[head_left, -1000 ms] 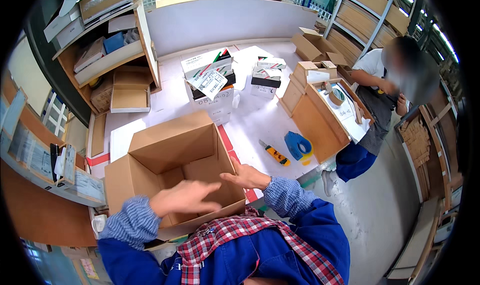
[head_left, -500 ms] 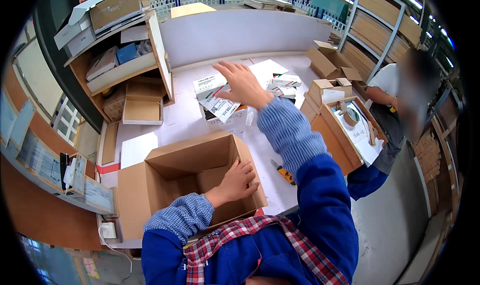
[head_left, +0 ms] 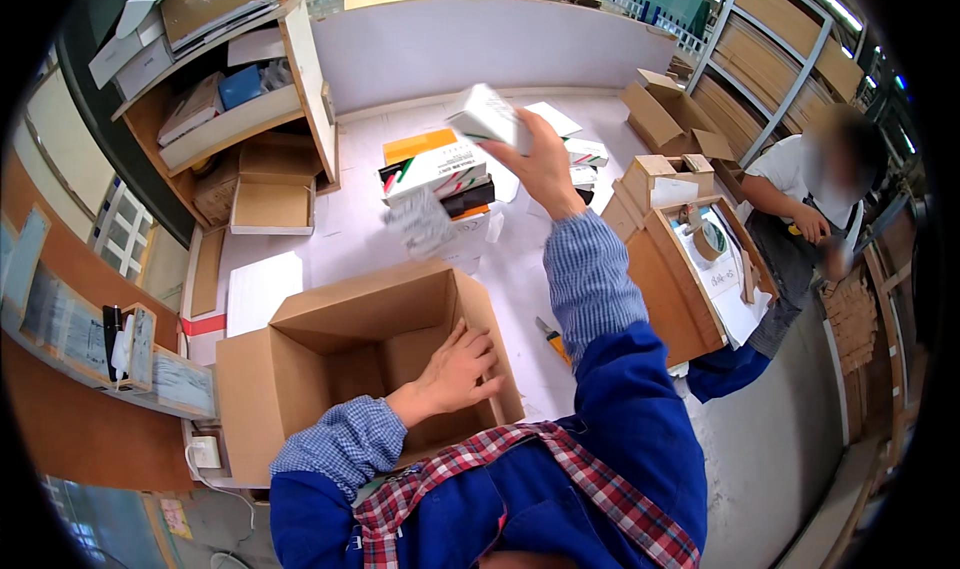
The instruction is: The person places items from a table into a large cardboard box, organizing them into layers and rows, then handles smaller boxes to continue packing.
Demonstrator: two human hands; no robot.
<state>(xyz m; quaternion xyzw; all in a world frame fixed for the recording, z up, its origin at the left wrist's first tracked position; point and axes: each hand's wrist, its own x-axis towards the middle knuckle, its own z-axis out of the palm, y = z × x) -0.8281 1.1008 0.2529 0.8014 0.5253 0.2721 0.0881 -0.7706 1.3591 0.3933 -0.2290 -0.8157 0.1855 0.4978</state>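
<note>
My right hand [head_left: 545, 159] is raised over the far part of the table, closed around a small white box [head_left: 490, 117], which is slightly blurred. Below it lie a white printed box [head_left: 437, 172] with green and red stripes, an orange box [head_left: 418, 146] and some black ones. A printed sheet [head_left: 421, 225], smeared by motion, hangs at the front of this pile. Nearer me stands a brown cardboard carton [head_left: 350, 309] with its top open. My left hand [head_left: 457, 371] reaches over it, fingers apart, fingertips at the inside of its right wall, holding nothing.
A yellow-handled cutter [head_left: 553, 339] lies right of the carton. On the right, a wooden box [head_left: 660, 284] carries papers and a tape roll [head_left: 711, 239]; a co-worker [head_left: 800, 184] stands beyond it. Wooden shelves [head_left: 240, 129] hold boxes at the left. An open carton [head_left: 672, 119] sits far right.
My right hand has lifted and moved right, now gripping a small white box. The orange box has come into sight and the printed sheet has shifted. My left hand stays at the carton wall.
</note>
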